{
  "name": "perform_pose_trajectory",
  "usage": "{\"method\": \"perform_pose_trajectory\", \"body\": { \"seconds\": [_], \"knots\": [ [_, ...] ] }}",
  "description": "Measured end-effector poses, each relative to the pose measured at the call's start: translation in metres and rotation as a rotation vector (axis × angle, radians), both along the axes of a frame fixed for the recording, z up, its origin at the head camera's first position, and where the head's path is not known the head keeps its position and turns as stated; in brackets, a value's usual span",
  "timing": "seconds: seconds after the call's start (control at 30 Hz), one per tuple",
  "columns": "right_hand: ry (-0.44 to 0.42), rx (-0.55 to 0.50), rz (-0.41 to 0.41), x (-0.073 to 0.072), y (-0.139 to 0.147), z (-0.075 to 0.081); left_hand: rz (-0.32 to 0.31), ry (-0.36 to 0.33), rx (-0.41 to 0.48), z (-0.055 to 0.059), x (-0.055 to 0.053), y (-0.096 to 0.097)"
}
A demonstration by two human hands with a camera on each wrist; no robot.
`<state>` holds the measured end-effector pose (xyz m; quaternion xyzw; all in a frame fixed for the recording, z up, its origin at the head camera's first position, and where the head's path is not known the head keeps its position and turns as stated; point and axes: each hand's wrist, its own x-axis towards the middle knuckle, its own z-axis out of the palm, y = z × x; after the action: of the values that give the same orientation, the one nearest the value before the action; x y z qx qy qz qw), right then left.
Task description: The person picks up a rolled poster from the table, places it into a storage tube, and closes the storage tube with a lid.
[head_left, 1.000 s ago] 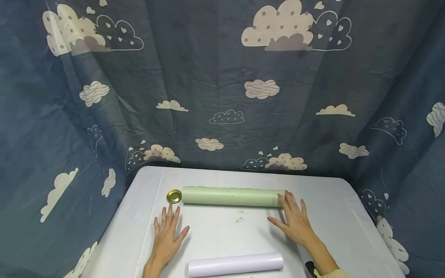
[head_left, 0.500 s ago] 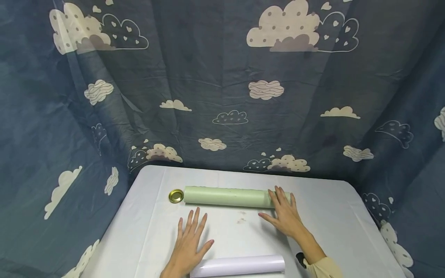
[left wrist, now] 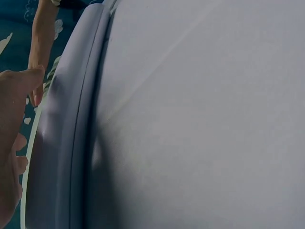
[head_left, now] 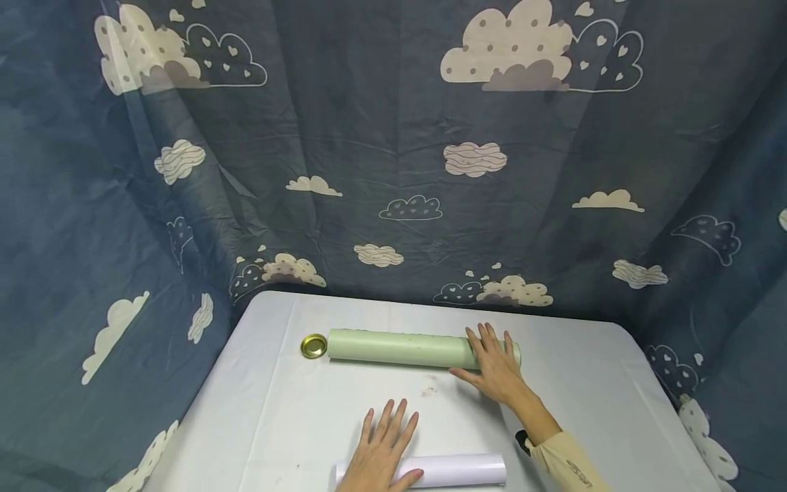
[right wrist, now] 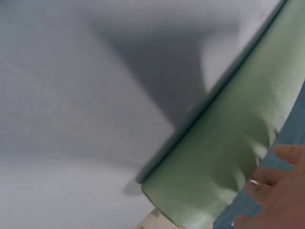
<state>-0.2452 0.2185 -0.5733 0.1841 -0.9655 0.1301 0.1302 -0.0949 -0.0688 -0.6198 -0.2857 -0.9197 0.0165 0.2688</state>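
Observation:
A pale green roll [head_left: 393,347] lies across the far part of the white table in the head view. My right hand [head_left: 494,365] is spread over its right portion, with straight fingers reaching across it. In the right wrist view, those fingers [right wrist: 267,176] cast shadows on the green roll [right wrist: 214,157]. Nearer to me lies a glossy white-lavender roll [head_left: 461,470], its left part covered by my left hand [head_left: 381,447], whose fingers are straight and spread. The left wrist view shows the left thumb [left wrist: 28,78] beside this roll [left wrist: 66,133].
A round gold-coloured lid-like dish [head_left: 314,346] sits at the green roll's left end. Small brownish marks [head_left: 429,391] stain the white table [head_left: 295,424]. A dark blue cloud-patterned curtain [head_left: 369,123] hangs behind the table and along both sides.
My left hand has moved right and toward me, from beside the gold dish to over the white-lavender roll. The right hand has slid left along the green roll, uncovering its right end.

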Motion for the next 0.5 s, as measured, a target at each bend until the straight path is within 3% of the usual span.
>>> {"method": "perform_pose_trajectory", "body": {
  "seconds": [0.23,0.5],
  "knots": [
    [0.002,-0.002,-0.008,-0.01,0.007,-0.012,0.003,0.049,-0.046,-0.011,0.005,0.006],
    [-0.008,0.046,-0.014,-0.02,0.01,-0.014,0.014,0.001,-0.084,-0.021,0.011,0.008]
  ]
}}
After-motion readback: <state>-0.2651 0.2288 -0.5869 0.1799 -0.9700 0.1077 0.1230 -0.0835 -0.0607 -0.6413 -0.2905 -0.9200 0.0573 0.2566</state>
